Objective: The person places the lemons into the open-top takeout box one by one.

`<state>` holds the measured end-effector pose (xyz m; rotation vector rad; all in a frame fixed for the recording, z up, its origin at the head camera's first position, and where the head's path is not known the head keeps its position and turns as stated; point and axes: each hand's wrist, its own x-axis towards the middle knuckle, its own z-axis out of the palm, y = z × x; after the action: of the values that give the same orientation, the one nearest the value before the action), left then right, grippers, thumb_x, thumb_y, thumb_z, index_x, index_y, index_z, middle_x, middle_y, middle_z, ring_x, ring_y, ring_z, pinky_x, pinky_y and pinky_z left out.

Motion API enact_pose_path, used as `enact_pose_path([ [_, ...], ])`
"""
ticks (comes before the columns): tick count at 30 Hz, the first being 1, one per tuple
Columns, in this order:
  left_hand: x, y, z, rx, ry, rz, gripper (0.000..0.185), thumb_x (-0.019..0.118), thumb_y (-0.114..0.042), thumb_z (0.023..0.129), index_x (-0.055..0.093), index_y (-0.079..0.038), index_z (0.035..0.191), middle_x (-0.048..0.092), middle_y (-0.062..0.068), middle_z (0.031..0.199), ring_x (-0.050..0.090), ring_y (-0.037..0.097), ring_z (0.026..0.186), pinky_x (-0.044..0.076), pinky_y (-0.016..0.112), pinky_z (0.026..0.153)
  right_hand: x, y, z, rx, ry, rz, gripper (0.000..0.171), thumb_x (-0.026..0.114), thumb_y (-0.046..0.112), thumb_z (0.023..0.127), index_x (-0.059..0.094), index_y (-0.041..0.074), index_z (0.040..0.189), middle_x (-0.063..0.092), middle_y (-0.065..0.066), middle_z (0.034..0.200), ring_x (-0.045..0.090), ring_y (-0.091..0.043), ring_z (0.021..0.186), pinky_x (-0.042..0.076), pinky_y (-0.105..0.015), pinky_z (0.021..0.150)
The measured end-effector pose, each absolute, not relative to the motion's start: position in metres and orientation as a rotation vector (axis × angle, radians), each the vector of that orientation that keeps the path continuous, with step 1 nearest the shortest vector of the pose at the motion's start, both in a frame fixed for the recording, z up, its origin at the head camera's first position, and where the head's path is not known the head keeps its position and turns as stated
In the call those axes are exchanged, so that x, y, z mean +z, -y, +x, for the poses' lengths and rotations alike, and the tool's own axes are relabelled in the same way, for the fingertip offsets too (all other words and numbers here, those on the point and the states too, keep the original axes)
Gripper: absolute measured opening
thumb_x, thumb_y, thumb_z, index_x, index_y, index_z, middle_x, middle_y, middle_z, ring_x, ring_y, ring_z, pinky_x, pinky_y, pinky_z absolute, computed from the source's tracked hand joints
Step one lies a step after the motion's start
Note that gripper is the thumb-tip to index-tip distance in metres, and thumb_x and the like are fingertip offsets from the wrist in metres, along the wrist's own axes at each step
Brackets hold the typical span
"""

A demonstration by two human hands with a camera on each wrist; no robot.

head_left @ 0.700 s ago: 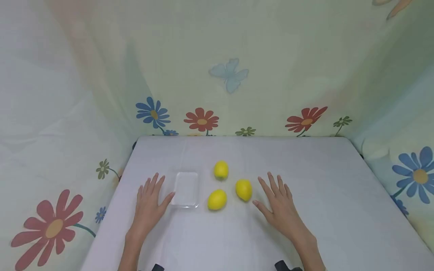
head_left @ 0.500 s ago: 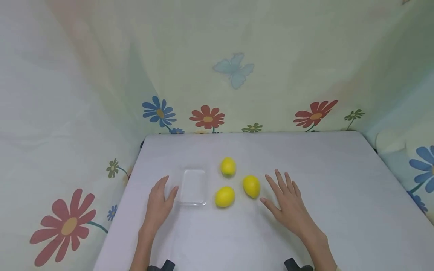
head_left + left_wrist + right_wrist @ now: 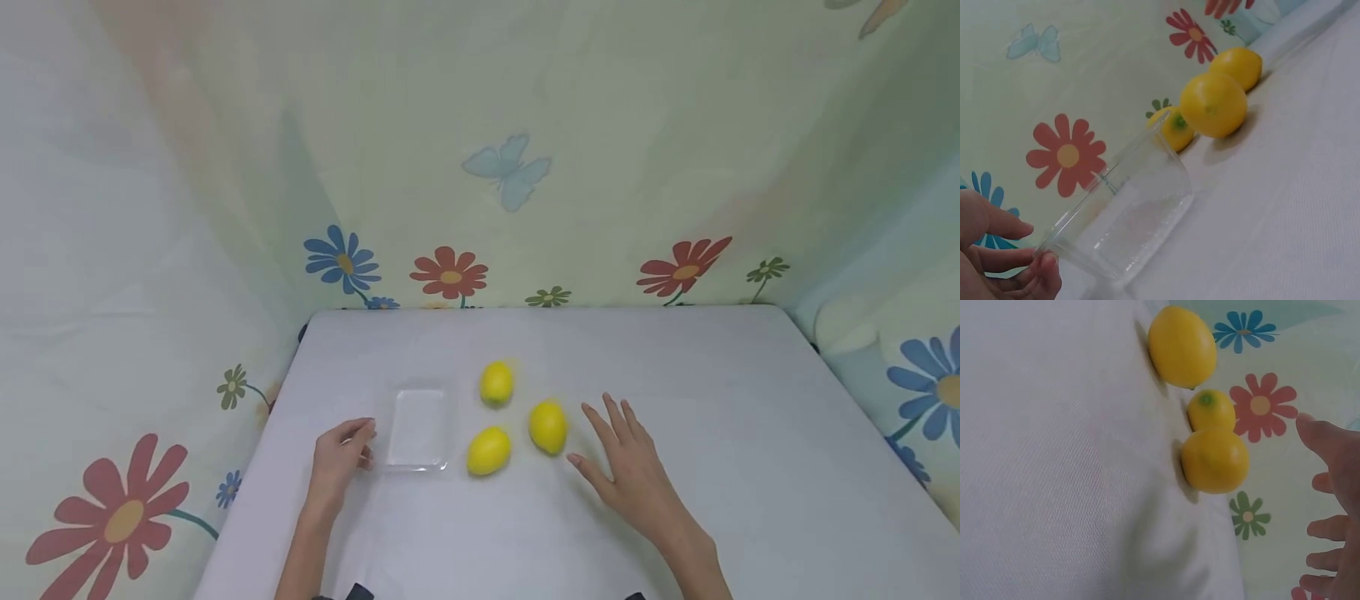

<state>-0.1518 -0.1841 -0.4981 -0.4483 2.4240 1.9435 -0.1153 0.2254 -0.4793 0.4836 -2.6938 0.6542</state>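
Observation:
A clear plastic container (image 3: 418,465) stands on the white table, left of three yellow lemons. The near lemon (image 3: 488,451), the far lemon (image 3: 497,383) and the right lemon (image 3: 548,427) lie apart from each other. My left hand (image 3: 339,458) is at the container's left side. In the left wrist view, bent fingers (image 3: 1044,265) meet the container's rim corner (image 3: 1040,251), while the thumb stays a little off it. My right hand (image 3: 637,487) hovers right of the right lemon, fingers spread, holding nothing.
The white tabletop (image 3: 480,542) reaches back to a cloth backdrop (image 3: 600,125) printed with flowers and a butterfly. Cloth walls also stand at the left and right sides of the table.
My left hand has gone from spread fingers to bent ones and closed in on the container's left rim. My right hand keeps nearly the same place. The camera view shifts slightly.

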Motion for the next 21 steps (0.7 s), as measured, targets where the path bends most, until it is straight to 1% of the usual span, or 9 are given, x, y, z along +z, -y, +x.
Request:
enact_pose_path([
  [4, -0.494, 0.186, -0.15, 1.934, -2.4, -0.467, 0.032, 0.061, -0.015, 0.103, 0.066, 0.005, 0.127, 0.067, 0.024, 0.114, 0.058, 0.01, 0.066, 0.056, 0.022, 0.058, -0.479, -0.224, -0.114, 0.659, 2.708, 0.476, 0.075, 0.08, 0.028, 0.09, 0.045, 0.006, 0.152, 0.035, -0.033, 0.158, 0.03, -0.061, 0.143, 0.034, -0.077, 0.106],
  [8, -0.492, 0.188, -0.153, 1.936, -2.402, -0.462, 0.03, 0.061, -0.012, 0.102, 0.066, 0.007, 0.125, 0.067, 0.022, 0.109, 0.056, 0.01, 0.062, 0.054, 0.022, 0.054, -0.482, -0.221, -0.117, 0.671, 2.693, 0.479, 0.075, 0.08, 0.028, 0.09, 0.045, 0.005, 0.152, 0.036, -0.032, 0.157, 0.032, -0.06, 0.143, 0.034, -0.076, 0.107],
  [11, -0.493, 0.19, -0.153, 1.947, -2.369, -0.462, 0.031, 0.062, -0.013, 0.102, 0.066, 0.008, 0.125, 0.067, 0.021, 0.108, 0.057, 0.01, 0.065, 0.055, 0.022, 0.057, -0.488, -0.218, -0.121, 0.71, 2.668, 0.478, 0.076, 0.082, 0.025, 0.088, 0.046, 0.004, 0.151, 0.04, -0.031, 0.156, 0.037, -0.057, 0.141, 0.036, -0.076, 0.107],
  [15, -0.496, 0.189, -0.152, 1.948, -2.335, -0.485, 0.031, 0.062, -0.014, 0.102, 0.066, 0.008, 0.124, 0.068, 0.019, 0.108, 0.058, 0.011, 0.067, 0.056, 0.022, 0.06, -0.496, -0.216, -0.125, 0.804, 2.691, 0.473, 0.077, 0.083, 0.024, 0.087, 0.045, 0.004, 0.152, 0.041, -0.028, 0.156, 0.041, -0.05, 0.141, 0.041, -0.071, 0.107],
  [17, -0.496, 0.189, -0.151, 1.95, -2.337, -0.484, 0.032, 0.062, -0.014, 0.102, 0.065, 0.009, 0.124, 0.068, 0.019, 0.107, 0.057, 0.011, 0.067, 0.056, 0.023, 0.059, -0.499, -0.213, -0.128, 0.863, 2.728, 0.456, 0.078, 0.082, 0.025, 0.089, 0.043, 0.006, 0.153, 0.04, -0.025, 0.157, 0.04, -0.047, 0.142, 0.042, -0.068, 0.108],
  [21, -0.494, 0.19, -0.151, 1.959, -2.329, -0.489, 0.032, 0.063, -0.013, 0.102, 0.065, 0.009, 0.125, 0.068, 0.019, 0.108, 0.057, 0.011, 0.068, 0.055, 0.023, 0.059, -0.501, -0.203, -0.138, 0.96, 2.812, 0.386, 0.08, 0.08, 0.032, 0.09, 0.04, 0.008, 0.156, 0.041, -0.02, 0.158, 0.04, -0.042, 0.145, 0.039, -0.064, 0.114],
])
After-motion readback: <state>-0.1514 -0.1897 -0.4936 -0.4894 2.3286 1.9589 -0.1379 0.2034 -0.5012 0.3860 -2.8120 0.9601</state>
